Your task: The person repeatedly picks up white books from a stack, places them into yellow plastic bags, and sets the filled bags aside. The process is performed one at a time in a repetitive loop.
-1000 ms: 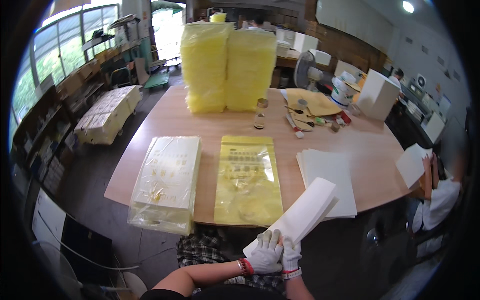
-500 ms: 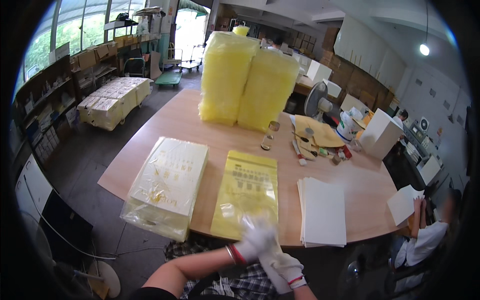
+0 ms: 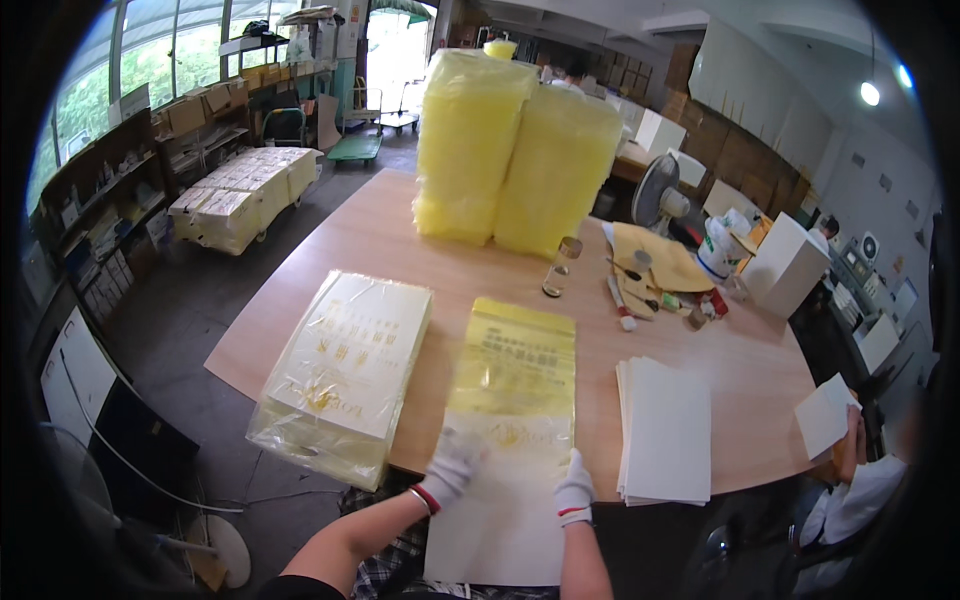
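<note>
The bag (image 3: 522,345) lies on the tabletop (image 3: 335,235), the sheet (image 3: 495,535) jutting from its near end; the right hand (image 3: 574,488), at the bag's right edge, has its grip clamped on the sheet; the left hand (image 3: 455,470), near its left edge, is blurred, grip impossible to tell; left of the bag, a wrapped stack (image 3: 350,350); right, paper (image 3: 667,430)

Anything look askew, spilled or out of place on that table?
I see no spill. The bagged stack on the left stands out: its near end overhangs the table, so it might slip if knocked. The stack of white sheets on the right is slightly fanned along its left side.
</note>
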The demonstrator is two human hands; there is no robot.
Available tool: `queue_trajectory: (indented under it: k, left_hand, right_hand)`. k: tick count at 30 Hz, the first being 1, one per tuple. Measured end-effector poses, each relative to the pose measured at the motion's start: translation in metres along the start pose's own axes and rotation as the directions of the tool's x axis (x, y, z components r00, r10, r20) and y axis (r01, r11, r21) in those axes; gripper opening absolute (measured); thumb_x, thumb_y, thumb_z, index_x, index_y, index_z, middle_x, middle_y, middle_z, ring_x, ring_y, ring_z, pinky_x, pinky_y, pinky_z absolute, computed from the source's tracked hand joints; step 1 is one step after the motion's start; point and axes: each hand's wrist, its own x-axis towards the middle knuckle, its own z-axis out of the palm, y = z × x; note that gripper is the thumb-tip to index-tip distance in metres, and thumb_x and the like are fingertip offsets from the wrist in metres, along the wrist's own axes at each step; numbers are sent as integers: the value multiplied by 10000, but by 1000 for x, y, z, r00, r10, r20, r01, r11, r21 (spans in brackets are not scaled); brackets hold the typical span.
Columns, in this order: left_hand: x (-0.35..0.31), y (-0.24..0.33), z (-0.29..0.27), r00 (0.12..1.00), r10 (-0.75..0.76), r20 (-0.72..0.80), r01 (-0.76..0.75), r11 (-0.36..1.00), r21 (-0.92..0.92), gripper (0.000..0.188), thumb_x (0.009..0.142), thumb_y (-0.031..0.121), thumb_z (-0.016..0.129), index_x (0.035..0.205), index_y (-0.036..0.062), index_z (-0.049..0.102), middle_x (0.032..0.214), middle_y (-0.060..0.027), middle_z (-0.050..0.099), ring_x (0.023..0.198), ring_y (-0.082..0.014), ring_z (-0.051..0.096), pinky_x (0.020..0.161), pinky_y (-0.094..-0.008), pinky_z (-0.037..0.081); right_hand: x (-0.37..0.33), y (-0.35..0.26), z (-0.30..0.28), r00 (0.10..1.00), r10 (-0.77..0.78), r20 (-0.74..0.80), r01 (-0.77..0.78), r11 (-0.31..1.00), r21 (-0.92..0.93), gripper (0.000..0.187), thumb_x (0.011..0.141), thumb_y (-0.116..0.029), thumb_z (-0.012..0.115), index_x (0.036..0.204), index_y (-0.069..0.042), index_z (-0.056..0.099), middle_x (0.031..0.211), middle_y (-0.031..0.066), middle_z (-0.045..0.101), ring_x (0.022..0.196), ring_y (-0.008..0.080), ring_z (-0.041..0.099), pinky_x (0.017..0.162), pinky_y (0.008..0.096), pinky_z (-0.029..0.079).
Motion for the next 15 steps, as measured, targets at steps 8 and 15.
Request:
queue_trajectory:
  k: [8, 15]
  left_hand:
    - [-10, -9, -27, 706, -628, 327, 705, 578, -412, 172, 755, -16, 496, 925, 14, 485, 785, -146, 563, 729, -268, 572, 655, -342, 456]
    - [-68, 19, -71, 600, -610, 517, 798, 495, -343, 141, 759, -2, 528, 828, 33, 409, 703, -96, 493, 665, -206, 514, 582, -324, 428]
  right_hand:
    - [-50, 12, -28, 981, -150, 122, 152, 988, -4, 860, 723, -46, 483, 1419, -140, -15, 923, 251, 608, 824, 401, 594, 705, 489, 450]
    - [-130, 19, -36, 950, -206, 235, 194, 978, 76, 777, 746, -102, 489, 1403, -98, 75, 903, 225, 620, 720, 402, 593, 621, 488, 459]
